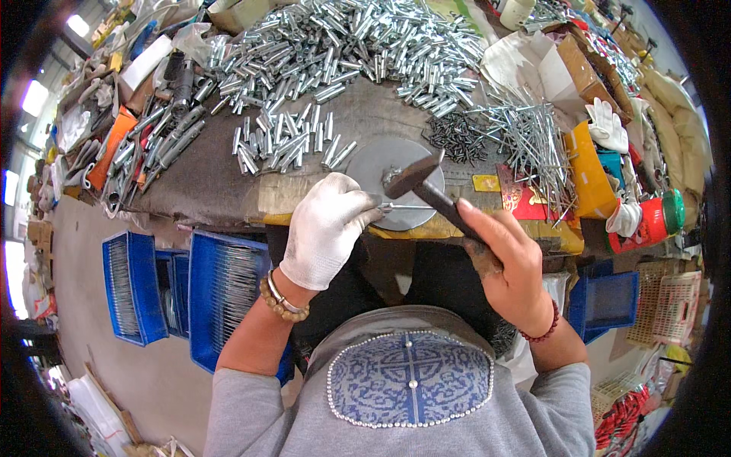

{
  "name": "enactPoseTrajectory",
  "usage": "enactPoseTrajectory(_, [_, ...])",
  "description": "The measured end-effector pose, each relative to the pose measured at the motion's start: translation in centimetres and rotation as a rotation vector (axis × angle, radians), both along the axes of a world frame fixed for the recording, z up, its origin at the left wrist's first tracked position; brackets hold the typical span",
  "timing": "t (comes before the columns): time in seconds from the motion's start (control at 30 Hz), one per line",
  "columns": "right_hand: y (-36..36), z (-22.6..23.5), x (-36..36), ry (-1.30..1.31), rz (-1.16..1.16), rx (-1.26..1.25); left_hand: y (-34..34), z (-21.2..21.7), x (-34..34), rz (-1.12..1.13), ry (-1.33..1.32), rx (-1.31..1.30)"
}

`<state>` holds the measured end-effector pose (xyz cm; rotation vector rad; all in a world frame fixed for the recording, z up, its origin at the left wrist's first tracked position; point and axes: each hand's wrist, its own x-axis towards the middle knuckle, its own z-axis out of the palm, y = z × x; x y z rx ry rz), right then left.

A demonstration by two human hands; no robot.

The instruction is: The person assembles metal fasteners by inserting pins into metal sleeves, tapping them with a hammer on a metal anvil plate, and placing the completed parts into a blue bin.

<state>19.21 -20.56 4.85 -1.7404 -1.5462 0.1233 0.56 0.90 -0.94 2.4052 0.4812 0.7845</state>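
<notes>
My left hand (pixel 326 228), in a white glove, pinches one end of a thin metal rod (pixel 410 206) that lies level over a round grey metal plate (pixel 371 164). What sits between the gloved fingertips is partly hidden. Bare and wrapped round the handle, my right hand (pixel 509 259) holds a hammer (pixel 415 175). Its dark head hangs above the plate, just beyond the rod. Beyond my left hand lies a loose group of short shiny metal tubes (pixel 285 141). Small black screw-like pieces (pixel 458 137) and a pile of long thin rods (pixel 525 145) lie to the plate's right.
A large heap of metal tubes (pixel 343 46) covers the bench's far side. Tools and bigger tubes (pixel 167 141) crowd its left end. At right stand a cardboard box (pixel 582 68) and a red jar (pixel 640 226). Blue bins (pixel 221 305) with metal parts flank my left side.
</notes>
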Motion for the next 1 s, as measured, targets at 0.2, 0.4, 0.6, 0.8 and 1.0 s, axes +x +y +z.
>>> enactPoseTrajectory(0.2, [2.7, 0.5, 3.8, 0.372, 0.102, -0.170, 0.1, 1.5, -0.4, -0.048, 0.000, 0.170])
enactPoseTrajectory(0.4, [3.4, 0.4, 3.7, -0.185, -0.116, -0.316, -0.1, 0.2, -0.9, -0.107, -0.001, 0.265])
enactPoseTrajectory(0.6, [2.6, -1.3, 0.9, -0.197, 0.044, -0.267, -0.3, 0.7, -1.1, -0.120, 0.011, 0.239])
enactPoseTrajectory(0.8, [3.7, -1.7, 1.8, -0.200, 0.020, -0.264, 0.2, 0.8, -0.7, -0.107, 0.009, 0.239])
enactPoseTrajectory(1.0, [3.5, -1.0, 1.6, -0.170, 0.065, -0.243, 0.2, 0.5, -0.9, -0.121, 0.026, 0.251])
